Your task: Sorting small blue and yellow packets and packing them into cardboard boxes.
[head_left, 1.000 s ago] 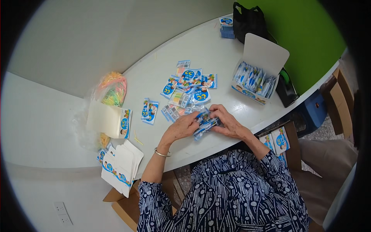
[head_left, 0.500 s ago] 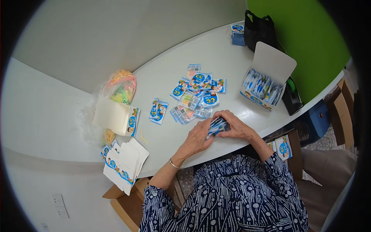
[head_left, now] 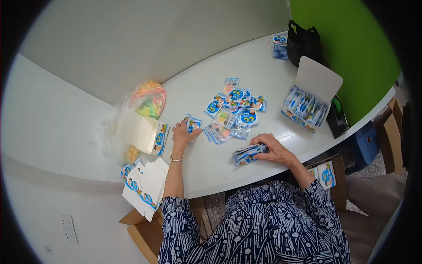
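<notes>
My right hand (head_left: 276, 150) is closed around the right end of a stack of small blue-and-white printed sachets (head_left: 247, 155), held by the table's near edge. Further left, my left hand (head_left: 181, 134) has its thumb and fingers apart, over the near left side of a small pair of loose sachets (head_left: 193, 122). Whether it grips them cannot be made out. Beyond both hands lies a heap of similar sachets (head_left: 238, 97), some showing clear backs with coloured sticks inside.
An open carton (head_left: 303, 121) full of sachets stands at right, near a black bag (head_left: 304, 44) and a sachet stack (head_left: 280, 53). At left are an open white carton (head_left: 136, 132), a plastic bag of coloured sticks (head_left: 149, 103) and flat carton blanks (head_left: 143, 187).
My left hand has let go of the sachet stack and moved left to the loose pair. My right hand keeps the stack, now tilted out to the left. The view has shifted slightly.
</notes>
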The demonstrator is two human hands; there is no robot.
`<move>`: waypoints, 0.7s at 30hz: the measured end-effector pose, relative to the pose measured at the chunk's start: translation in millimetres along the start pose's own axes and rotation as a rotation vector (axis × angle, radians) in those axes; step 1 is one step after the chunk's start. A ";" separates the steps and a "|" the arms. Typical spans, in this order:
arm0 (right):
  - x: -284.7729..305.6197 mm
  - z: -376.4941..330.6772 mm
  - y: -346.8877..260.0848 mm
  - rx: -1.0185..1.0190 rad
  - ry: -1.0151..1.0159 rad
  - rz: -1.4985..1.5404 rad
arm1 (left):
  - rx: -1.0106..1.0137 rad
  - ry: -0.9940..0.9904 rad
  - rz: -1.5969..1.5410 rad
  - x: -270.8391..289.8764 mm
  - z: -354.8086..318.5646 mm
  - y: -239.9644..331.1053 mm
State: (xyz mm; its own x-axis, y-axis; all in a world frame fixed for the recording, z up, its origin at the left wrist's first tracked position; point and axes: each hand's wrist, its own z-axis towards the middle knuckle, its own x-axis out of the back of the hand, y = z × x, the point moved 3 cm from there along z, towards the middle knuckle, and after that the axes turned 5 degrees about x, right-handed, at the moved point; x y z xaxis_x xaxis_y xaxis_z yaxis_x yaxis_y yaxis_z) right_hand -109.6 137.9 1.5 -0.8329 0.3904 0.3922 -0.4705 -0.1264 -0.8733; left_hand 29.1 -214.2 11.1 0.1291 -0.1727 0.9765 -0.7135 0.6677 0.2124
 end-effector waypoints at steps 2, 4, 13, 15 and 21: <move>0.0 -0.9 0.6 0.007 0.016 -0.018 | -0.096 0.100 0.036 -2.5 -8.2 4.9; -0.8 -0.7 0.3 0.025 0.019 -0.030 | -0.114 0.117 0.007 3.2 -12.2 5.2; 4.7 -1.3 -7.1 -0.028 0.036 -0.026 | -0.079 0.036 -0.451 16.3 -17.6 -6.1; 3.5 -1.2 -7.2 -0.023 0.029 -0.032 | -0.073 0.077 -0.365 17.6 -16.3 -1.3; -1.8 -2.5 -1.0 0.010 0.031 -0.036 | -0.169 0.317 -0.065 0.7 -4.6 -1.8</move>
State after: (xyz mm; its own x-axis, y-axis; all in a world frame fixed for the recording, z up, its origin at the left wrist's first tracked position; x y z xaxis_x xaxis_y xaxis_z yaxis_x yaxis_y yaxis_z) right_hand -106.9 139.6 1.0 -0.8061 0.4231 0.4137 -0.5029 -0.1212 -0.8558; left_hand 33.7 -212.2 11.6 0.3966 -0.0035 0.9180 -0.5766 0.7772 0.2520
